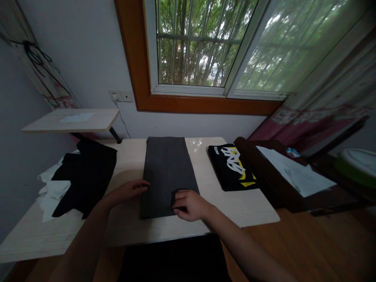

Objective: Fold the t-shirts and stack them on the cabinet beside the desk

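on one table [246, 207]: one grey cloth [167, 168]; two hands [194, 205] [126, 192], fingers [182, 193] curled, grip unclear.

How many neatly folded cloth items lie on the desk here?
2: the grey cloth in the middle, and the black printed cloth to its right. I left out the loose heap at left, which may hide others.

Cloth [167, 168] on table [243, 207], garment [232, 168] to its right, clothes pile [91, 172] left, window [202, 47] behind
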The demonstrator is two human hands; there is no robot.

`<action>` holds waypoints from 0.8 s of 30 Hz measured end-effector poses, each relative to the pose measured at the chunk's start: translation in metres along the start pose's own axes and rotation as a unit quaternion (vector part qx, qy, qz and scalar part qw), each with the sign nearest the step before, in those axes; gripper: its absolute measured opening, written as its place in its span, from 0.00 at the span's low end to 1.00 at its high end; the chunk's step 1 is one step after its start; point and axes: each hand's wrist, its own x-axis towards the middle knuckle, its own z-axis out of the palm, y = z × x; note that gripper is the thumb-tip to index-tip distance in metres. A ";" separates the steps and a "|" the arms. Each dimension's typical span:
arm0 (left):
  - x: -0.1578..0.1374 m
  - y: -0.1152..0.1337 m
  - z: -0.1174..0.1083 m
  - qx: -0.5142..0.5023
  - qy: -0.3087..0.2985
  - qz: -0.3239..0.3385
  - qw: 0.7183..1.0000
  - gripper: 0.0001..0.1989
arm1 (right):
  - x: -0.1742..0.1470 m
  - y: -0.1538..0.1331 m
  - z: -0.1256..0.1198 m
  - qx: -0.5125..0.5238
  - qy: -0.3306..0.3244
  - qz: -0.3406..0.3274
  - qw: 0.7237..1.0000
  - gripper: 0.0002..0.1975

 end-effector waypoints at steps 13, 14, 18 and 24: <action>0.029 -0.013 0.013 0.094 0.190 0.019 0.977 0.29 | -0.017 0.017 0.002 0.056 0.047 0.073 0.995 0.10; 0.027 -0.014 0.012 0.097 0.183 0.025 0.978 0.27 | -0.018 0.018 0.002 0.064 0.046 0.072 0.994 0.11; 0.020 -0.015 0.010 0.125 0.162 0.049 0.978 0.22 | -0.020 0.021 0.000 0.087 0.037 0.079 0.992 0.16; 0.019 -0.034 0.003 0.187 0.178 0.158 0.953 0.23 | -0.033 0.046 -0.016 0.055 0.123 0.173 0.976 0.12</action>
